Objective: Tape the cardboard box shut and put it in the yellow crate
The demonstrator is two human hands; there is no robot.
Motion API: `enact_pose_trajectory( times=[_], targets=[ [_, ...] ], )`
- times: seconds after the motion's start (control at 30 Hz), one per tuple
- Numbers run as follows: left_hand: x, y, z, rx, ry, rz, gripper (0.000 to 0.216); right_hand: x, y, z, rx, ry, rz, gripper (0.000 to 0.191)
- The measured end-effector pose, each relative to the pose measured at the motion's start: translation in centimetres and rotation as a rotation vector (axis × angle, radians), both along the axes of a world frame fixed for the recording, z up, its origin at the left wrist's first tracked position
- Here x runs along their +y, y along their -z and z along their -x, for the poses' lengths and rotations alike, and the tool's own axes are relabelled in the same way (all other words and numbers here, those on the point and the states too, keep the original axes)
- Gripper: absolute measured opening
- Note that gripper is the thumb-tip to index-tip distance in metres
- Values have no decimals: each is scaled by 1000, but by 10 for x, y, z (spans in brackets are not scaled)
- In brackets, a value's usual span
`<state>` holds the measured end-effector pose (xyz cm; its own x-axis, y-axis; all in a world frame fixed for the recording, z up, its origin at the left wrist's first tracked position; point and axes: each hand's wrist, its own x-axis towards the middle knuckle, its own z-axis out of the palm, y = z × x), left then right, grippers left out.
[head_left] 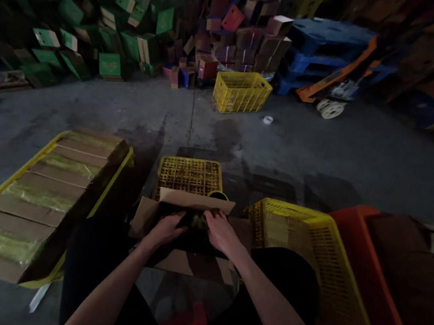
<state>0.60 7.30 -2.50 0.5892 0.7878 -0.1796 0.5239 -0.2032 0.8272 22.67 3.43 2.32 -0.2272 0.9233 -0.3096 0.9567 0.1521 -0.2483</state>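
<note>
An open cardboard box [179, 260] sits low between my knees, its flaps folded outward and its inside very dark. My left hand [167, 230] reaches over the left part of the box, fingers stretched toward the middle. On the other side my right hand [220, 230] reaches in from the right, its fingers apart and pointing down at the contents. Small yellowish-green patches [199, 221] show between the hands, too dim to name. Neither hand visibly holds anything, though the fingertips are partly lost in shadow.
Beyond the box are an upturned yellow crate [189, 170] and a dark round thing with a yellow rim [218, 194]. Taped cartons [42, 186] lie at left. A yellow crate [321, 217] and red crate [365, 215] stand right. Farther off are a pallet jack [338, 78] and stacked boxes.
</note>
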Motion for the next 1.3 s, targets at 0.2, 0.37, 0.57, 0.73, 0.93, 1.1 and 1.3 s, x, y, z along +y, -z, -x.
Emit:
enact_pose_trajectory(
  times=[0.2,0.37,0.57,0.73,0.93,1.1,1.3],
  targets=[
    [0,-29,-8,-400,-148,344,58,0,-22,-13,416,16,-133,47],
    [-2,-43,-9,-571,-386,468,46,6,-22,-15,687,104,-165,56],
    [-2,-40,-12,-725,-529,498,38,7,-14,-20,1061,347,-122,64],
    [2,-34,-14,-864,-688,622,40,8,-7,-20,1258,597,60,34],
    [5,-33,-12,-905,-734,655,40,12,-3,-22,1256,599,16,27],
    [5,-40,-13,-913,-678,590,39,16,0,-19,1295,656,-1,29],
    [4,-37,-16,-855,-704,549,49,18,3,-16,1309,651,23,27]
  ],
)
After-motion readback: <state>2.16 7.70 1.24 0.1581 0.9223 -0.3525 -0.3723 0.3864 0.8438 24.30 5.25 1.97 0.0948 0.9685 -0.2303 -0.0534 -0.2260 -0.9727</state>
